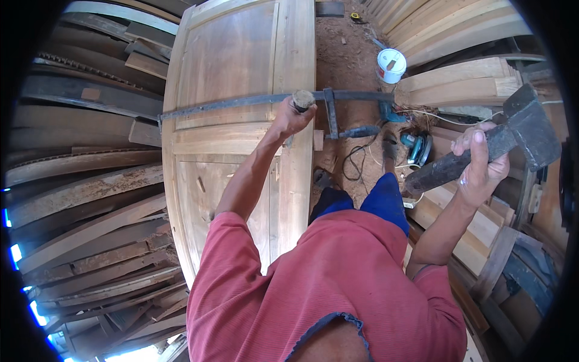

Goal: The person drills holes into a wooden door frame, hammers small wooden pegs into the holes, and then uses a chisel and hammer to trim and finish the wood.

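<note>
My left hand [292, 117] is closed around an upright chisel [303, 98] with a frayed, worn wooden top and a dark ring. Its lower end is mostly hidden below my fist, over the right-hand stile of a pale wooden panel door [223, 142]. Across the door runs a long metal bar clamp [223, 106], close beside that hand. Raised at the right, my right hand [484, 161] grips the thick dark handle of a mallet [532, 128]. The mallet's blocky head is up and away from the chisel.
Stacked boards [84, 169] line the left side, and more planks [458, 27] lean at the right. On the dusty floor stand a white bucket [391, 66] and a teal power tool [416, 148], with a black cable [356, 161] near my feet. A yellow tape measure [357, 18] lies farther off.
</note>
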Action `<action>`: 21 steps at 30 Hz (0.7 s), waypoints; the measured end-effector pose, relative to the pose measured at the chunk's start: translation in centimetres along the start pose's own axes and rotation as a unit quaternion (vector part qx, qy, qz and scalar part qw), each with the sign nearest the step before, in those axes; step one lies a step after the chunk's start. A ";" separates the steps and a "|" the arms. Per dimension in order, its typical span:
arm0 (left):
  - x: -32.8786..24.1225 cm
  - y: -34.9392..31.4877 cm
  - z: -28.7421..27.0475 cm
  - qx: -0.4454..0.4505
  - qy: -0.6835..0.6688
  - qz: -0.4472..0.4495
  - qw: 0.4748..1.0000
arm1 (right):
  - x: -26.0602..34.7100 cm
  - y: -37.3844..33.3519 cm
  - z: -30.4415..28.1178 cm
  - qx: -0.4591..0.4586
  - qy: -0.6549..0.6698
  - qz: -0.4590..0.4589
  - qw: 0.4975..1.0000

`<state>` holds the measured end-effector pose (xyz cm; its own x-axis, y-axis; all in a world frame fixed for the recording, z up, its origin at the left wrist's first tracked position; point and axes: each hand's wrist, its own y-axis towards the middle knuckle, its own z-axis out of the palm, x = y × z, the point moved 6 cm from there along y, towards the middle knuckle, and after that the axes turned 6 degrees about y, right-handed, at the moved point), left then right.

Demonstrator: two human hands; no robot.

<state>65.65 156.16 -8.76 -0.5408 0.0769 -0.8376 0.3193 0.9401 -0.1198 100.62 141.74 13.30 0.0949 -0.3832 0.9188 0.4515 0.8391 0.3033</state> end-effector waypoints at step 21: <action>-5.4 -6.6 9.5 0.166 0.222 0.108 0.955 | -13.0 -7.0 4.6 0.166 -0.184 0.215 0.945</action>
<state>73.89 146.41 -8.50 -0.6877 0.4594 -0.5622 0.6498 0.7348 -0.1944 92.12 142.64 0.35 -0.1350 0.1299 0.9823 0.1327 0.9848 -0.1120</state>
